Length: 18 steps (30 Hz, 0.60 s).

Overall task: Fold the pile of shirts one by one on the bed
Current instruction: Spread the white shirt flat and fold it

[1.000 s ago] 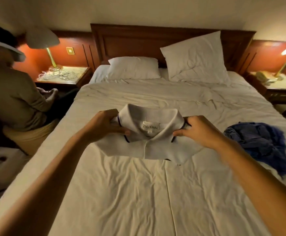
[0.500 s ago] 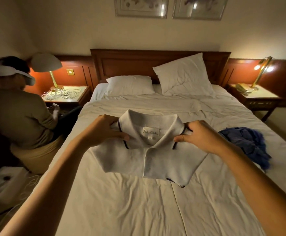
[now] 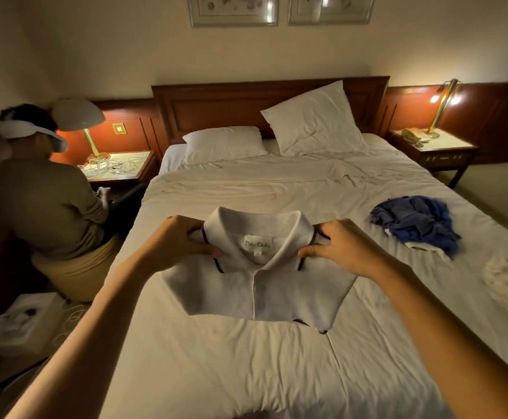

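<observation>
Both hands are on it! The left hand (image 3: 180, 243) pinches the folded white polo shirt (image 3: 258, 294) at one shoulder, thumb on top beside the collar. The right hand (image 3: 341, 246) pinches the other shoulder, each grip clamped on cloth. The shirt is mid-bed (image 3: 246, 376), front up. Open rumpled sheet lies all around, and a crumpled blue pile (image 3: 415, 222) lies well apart on the right. Two pillows (image 3: 313, 122) lean at the wooden headboard (image 3: 216, 107), and a seated person (image 3: 44, 201) is at left.

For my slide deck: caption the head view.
Left hand and right hand grip a folded white polo shirt by its shoulders over the bed.
</observation>
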Tool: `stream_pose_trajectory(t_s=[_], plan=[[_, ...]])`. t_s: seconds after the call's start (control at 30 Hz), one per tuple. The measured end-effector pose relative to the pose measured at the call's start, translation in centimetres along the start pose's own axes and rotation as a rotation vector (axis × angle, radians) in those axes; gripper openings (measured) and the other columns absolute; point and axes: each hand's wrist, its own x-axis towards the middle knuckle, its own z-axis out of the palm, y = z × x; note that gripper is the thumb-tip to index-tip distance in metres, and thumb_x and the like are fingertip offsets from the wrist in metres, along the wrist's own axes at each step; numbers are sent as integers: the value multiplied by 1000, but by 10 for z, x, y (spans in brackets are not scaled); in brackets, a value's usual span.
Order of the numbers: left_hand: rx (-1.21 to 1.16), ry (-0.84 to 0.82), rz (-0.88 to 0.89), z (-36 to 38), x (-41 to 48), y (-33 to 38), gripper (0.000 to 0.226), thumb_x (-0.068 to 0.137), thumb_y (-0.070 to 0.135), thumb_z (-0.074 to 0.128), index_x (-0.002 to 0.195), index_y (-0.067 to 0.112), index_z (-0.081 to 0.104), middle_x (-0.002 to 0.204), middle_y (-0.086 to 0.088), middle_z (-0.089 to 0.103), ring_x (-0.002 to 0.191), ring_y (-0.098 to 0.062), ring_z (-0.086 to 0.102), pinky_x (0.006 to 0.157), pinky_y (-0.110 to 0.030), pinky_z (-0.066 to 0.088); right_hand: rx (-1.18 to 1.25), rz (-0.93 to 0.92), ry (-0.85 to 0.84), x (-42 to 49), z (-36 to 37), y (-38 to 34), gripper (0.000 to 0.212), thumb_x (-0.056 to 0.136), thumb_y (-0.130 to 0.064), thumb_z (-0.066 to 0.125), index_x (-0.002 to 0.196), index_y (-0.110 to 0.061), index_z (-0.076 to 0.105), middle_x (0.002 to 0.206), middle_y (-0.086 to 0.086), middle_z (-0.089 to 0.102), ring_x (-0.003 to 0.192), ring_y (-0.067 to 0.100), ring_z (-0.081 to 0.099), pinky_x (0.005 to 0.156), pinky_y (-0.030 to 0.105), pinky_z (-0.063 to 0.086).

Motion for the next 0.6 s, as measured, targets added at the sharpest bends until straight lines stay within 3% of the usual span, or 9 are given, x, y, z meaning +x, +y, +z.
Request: stream_pose_trajectory(t_s=[0.07, 0.17, 0.3, 0.37, 0.43, 0.53, 0.6], plan=[[-4, -17, 31, -6, -17, -11, 81, 44, 80, 76, 66, 3, 63, 56, -8, 46, 53, -7, 34, 53, -25, 30, 2, 41, 29, -21, 11, -21, 34, 77, -48, 80, 76, -16, 68, 67, -1, 67, 69, 15, 65, 61, 33, 47], [22, -48, 74, -19, -44, -24, 66, 50, 70, 81, 67, 7, 65, 62, -11, 56, 54, -8, 35, 53, -24, 30, -1, 87, 60, -52, 31, -55, 31, 79, -46, 80, 75, -18, 68, 68, -4, 66, 69, 13, 64, 60, 29, 45], [0, -111, 145, -41, -80, -30, 46, 53, 61, 85, 61, 21, 64, 55, 5, 51, 54, -8, 36, 54, -21, 32, 33, 153, 119, -96, 52, -104, 39, 77, -41, 83, 57, -35, 49, 58, -9, 58, 61, 10, 56, 53, 26, 37], [-17, -156, 172, -49, -95, -26, 30, 61, 45, 90, 55, 35, 62, 49, 15, 47, 53, -7, 37, 53, -19, 32, 26, 194, 148, -117, 57, -124, 42, 76, -41, 83, 56, -35, 47, 57, -7, 57, 60, 13, 55, 53, 29, 37], [-28, -189, 191, -51, -107, -20, 33, 62, 37, 92, 55, 45, 61, 47, 16, 45, 53, -6, 38, 53, -19, 32, 11, 226, 169, -141, 60, -138, 41, 76, -43, 83, 57, -32, 48, 59, -5, 59, 62, 16, 58, 54, 32, 38], [-36, -219, 203, -44, -125, -15, 30, 59, 40, 93, 61, 27, 66, 50, 12, 41, 53, -8, 34, 53, -22, 30, -13, 272, 190, -179, 62, -150, 38, 76, -46, 81, 64, -19, 57, 63, -2, 62, 66, 19, 62, 56, 36, 42], [-15, -237, 231, -38, -137, -8, 42, 58, 45, 92, 72, 12, 69, 57, 9, 40, 56, -10, 30, 55, -24, 29, -28, 295, 200, -207, 61, -157, 41, 76, -48, 80, 71, -11, 62, 64, 0, 63, 67, 21, 63, 59, 40, 46]])
